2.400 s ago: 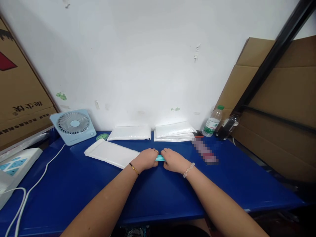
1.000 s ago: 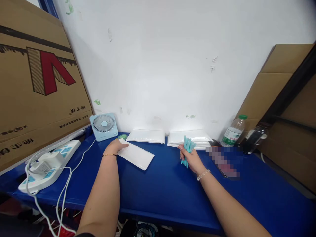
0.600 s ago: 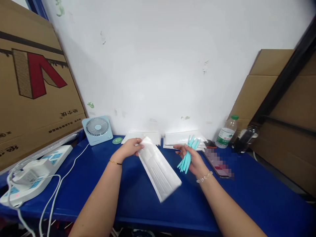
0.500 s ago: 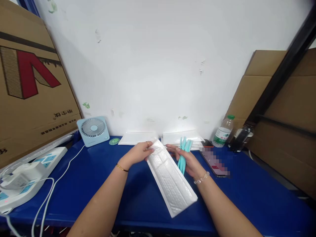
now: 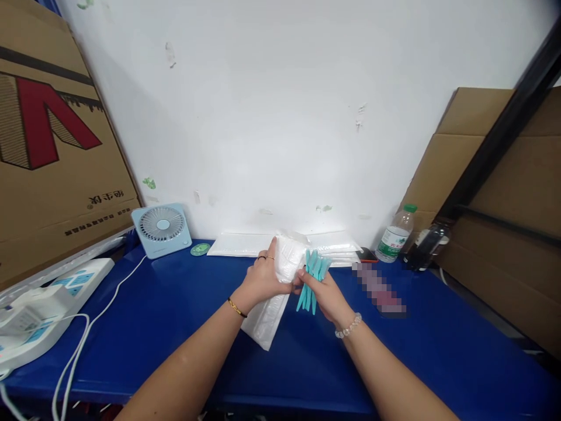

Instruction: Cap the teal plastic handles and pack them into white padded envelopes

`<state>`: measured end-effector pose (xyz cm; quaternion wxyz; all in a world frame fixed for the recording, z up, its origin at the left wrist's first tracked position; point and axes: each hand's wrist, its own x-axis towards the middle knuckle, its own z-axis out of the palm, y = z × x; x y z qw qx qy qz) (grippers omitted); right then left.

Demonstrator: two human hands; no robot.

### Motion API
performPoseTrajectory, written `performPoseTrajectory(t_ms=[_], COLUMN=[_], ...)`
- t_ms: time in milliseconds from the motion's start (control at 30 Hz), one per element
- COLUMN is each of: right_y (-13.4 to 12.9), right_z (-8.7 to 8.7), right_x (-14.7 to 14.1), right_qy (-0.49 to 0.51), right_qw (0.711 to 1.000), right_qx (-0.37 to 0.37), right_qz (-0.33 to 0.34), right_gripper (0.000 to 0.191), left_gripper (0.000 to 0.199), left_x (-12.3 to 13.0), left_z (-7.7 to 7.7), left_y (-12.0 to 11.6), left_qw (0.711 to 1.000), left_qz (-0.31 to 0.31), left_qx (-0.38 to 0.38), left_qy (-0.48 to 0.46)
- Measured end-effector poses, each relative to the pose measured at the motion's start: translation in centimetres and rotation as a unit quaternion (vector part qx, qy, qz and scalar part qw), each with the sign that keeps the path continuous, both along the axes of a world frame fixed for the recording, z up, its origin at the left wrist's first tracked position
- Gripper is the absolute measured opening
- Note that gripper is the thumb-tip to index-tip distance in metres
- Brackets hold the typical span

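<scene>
My left hand (image 5: 266,275) grips a white bubble mailer (image 5: 266,321) around its upper part. The mailer's top end is bent or spread toward me, and its lower end hangs down over the blue table. In my right hand (image 5: 326,289) is a bunch of thin teal plastic sticks (image 5: 310,283), fanned out between thumb and fingers; their exact kind is unclear. The sticks are right beside the mailer's upper end. My right fingertips reach the mailer's edge, partly hidden by the sticks.
White mailers lie in stacks (image 5: 239,244) along the wall. A blue fan (image 5: 163,228) and a power strip (image 5: 56,310) with cables are on the left. A green-capped bottle (image 5: 395,237), a dark bottle (image 5: 427,245) and a blurred-out phone (image 5: 379,289) are on the right of the blue table (image 5: 175,327).
The mailer has swung so its lower end now points down-left, and its top end is spread. My left hand shifted its grip around it. My right hand brought the teal sticks left, against the mailer.
</scene>
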<state>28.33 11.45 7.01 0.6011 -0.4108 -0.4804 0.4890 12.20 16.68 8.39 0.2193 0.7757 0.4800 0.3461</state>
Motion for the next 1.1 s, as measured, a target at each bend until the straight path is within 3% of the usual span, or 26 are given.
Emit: performPoseTrajectory(t_ms=[133,267,333,467,600,833,1000,1100], right_y=[0.0,-0.2,-0.4,-0.7,-0.9,-0.7,-0.4,-0.3], right_z=[0.0,0.5,1.1,2.8,3.9,4.3,4.0,5.2], right_x=[0.2,0.8,1.5,3.6,5.2,5.8,4.8,3.6], right_qy=[-0.04,-0.111,-0.121,-0.033,0.103,0.187,0.092,0.045], right_qw=[0.998,0.992,0.987,0.97,0.973,0.945,0.943,0.941], right_qx=[0.03,0.048,0.074,0.148,0.127,0.134,0.136,0.153], right_qz=[-0.037,-0.037,-0.07,-0.191,-0.165,-0.234,-0.29,-0.298], right_gripper=[0.025,0.026,0.027,0.027,0.033,0.028,0.028,0.031], left_gripper=[0.125,0.118,0.116,0.106,0.087,0.063,0.053,0.06], left_x=[1.0,1.3,0.9,0.3,0.5,1.8,2.7,2.5], left_z=[0.6,0.7,0.7,0.9,0.8,0.5,0.5,0.6], left_y=[-1.2,-1.6,-1.3,-0.6,-0.4,-1.2,-2.1,-2.0], left_qw=[0.99,0.98,0.977,0.967,0.955,0.961,0.973,0.979], left_qz=[0.054,0.057,0.065,0.039,-0.017,-0.055,-0.079,-0.056], left_qx=[0.079,0.12,0.13,0.176,0.208,0.21,0.188,0.185], left_qy=[0.106,0.147,0.158,0.182,0.208,0.169,0.108,0.059])
